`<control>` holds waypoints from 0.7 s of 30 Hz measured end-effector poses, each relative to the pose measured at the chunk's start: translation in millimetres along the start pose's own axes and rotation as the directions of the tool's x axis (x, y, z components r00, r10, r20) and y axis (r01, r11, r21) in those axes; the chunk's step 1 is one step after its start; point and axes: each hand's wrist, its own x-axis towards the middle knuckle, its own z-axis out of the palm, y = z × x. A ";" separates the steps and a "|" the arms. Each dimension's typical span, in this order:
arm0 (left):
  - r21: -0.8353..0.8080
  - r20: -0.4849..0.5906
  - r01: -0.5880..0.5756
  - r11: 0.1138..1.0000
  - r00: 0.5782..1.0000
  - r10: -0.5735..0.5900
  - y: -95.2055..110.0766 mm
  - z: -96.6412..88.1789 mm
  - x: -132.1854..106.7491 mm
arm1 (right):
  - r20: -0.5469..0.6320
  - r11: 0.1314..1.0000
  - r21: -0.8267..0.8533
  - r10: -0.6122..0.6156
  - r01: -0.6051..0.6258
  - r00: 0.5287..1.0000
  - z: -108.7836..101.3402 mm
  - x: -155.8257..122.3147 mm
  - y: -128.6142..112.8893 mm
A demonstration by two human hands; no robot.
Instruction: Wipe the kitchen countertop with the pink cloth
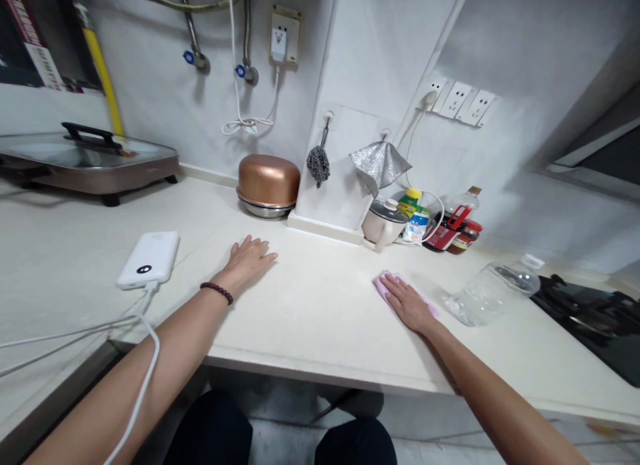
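Note:
My left hand [247,258] lies flat on the white countertop [310,318], fingers stretched out and holding nothing; a dark bead bracelet circles its wrist. My right hand [407,302] presses flat, fingers spread, on a pink cloth [383,284] that lies on the counter. A white power bank [150,258] with a white cable sits just left of my left hand.
A clear plastic jar [490,293] lies on its side right of the cloth. Behind stand a small white pot [384,224], bottles and jars [445,228], and an upturned copper pot [269,182]. An electric grill [85,160] sits far left, a black stove [595,318] far right.

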 end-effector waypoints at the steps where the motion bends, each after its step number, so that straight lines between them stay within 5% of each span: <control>1: -0.022 -0.024 -0.020 1.000 1.000 0.020 -0.1 -3.0 0.7 | 0.005 1.000 -0.014 0.022 -0.022 1.000 2.7 14.6 3.1; 10: -0.088 -0.136 0.034 0.996 0.990 -0.046 6.8 -16.8 4.5 | 0.027 0.974 -0.115 0.199 -0.194 0.980 10.6 101.9 4.9; 16: -0.051 -0.116 0.055 0.997 0.991 -0.060 10.1 -22.3 0.7 | 0.034 0.969 -0.133 0.216 -0.210 0.976 7.4 106.7 0.2; 21: -0.037 -0.093 0.113 0.993 0.989 -0.117 8.2 -24.4 0.8 | 0.028 0.984 -0.110 0.144 -0.140 0.989 6.2 83.3 -13.0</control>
